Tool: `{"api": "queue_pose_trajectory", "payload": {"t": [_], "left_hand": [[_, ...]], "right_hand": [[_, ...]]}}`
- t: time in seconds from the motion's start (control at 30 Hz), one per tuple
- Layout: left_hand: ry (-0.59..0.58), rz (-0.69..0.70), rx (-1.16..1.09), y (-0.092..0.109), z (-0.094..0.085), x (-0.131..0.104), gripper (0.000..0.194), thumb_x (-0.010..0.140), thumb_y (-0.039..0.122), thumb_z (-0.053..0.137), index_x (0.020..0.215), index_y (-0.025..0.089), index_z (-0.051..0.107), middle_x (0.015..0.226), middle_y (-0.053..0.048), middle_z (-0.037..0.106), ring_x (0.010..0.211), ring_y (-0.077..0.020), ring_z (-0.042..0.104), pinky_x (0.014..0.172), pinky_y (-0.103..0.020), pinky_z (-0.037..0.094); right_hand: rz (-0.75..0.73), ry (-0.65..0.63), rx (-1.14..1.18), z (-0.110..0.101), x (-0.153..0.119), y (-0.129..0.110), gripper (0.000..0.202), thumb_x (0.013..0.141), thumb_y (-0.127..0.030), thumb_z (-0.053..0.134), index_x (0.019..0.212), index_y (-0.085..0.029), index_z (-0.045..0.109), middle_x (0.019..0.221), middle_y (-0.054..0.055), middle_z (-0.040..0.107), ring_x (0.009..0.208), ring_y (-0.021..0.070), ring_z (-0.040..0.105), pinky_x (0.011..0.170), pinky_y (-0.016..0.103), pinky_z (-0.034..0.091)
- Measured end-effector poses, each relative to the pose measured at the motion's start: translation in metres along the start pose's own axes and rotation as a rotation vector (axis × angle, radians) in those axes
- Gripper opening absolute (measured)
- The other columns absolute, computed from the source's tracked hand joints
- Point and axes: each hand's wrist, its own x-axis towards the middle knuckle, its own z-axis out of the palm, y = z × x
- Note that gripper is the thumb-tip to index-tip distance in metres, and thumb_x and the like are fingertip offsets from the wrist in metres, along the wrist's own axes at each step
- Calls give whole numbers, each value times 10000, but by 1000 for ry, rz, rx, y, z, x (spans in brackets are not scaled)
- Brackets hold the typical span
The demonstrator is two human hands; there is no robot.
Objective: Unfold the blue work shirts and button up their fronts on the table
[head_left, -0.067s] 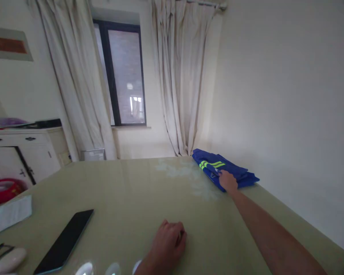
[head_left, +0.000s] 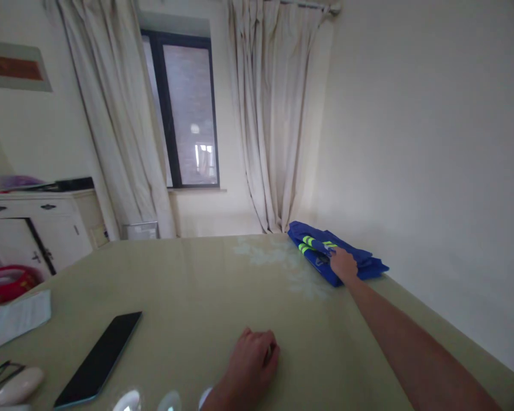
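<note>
The blue garment [head_left: 362, 258] was lying in folded layers at one o'clock from the wearer, on the far edge of the glossy tabletop [head_left: 175, 297]. Its upper fold, marked with fluorescent stripes [head_left: 308, 241], was pinched in the right hand [head_left: 344, 264]. The left hand [head_left: 253, 357] was rested nearby at twelve o'clock, fingers curled narrow, with no object seen in it. Handling was judged to be partway along: layers were stacked, but corners were left unaligned and the cloth unreleased.
</note>
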Motion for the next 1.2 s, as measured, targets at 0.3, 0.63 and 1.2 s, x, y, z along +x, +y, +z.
{"api": "queue_pose_trajectory", "payload": {"t": [0.3, 0.63, 1.2], "left_hand": [[352, -282, -514, -16, -3, 8, 454, 1012, 520, 368, 1285, 203, 544, 1058, -85, 698, 947, -208, 674, 839, -334, 529], [228, 88, -80, -8, -12, -11, 556, 950, 542, 559, 1461, 327, 514, 1535, -74, 532, 1422, -308, 467, 1192, -539, 366], [131, 82, 217, -16, -25, -13, 650, 831, 273, 651, 1465, 354, 534, 1504, -41, 574, 1356, -312, 538, 1223, -520, 311]], "right_hand": [[-442, -93, 45, -41, -88, -84, 291, 962, -463, 595, 1106, -248, 727, 1056, 68, 749, 1003, 241, 651, 882, 306, 439], [-398, -112, 274, 22, -166, -49, 375, 1032, -487, 438, 1077, -228, 705, 1112, 93, 720, 1091, 256, 636, 961, 355, 470], [-646, -375, 340, 45, -162, -27, 286, 973, -186, 480, 1138, -193, 714, 1249, 107, 670, 1163, 227, 583, 1048, 338, 426]]}}
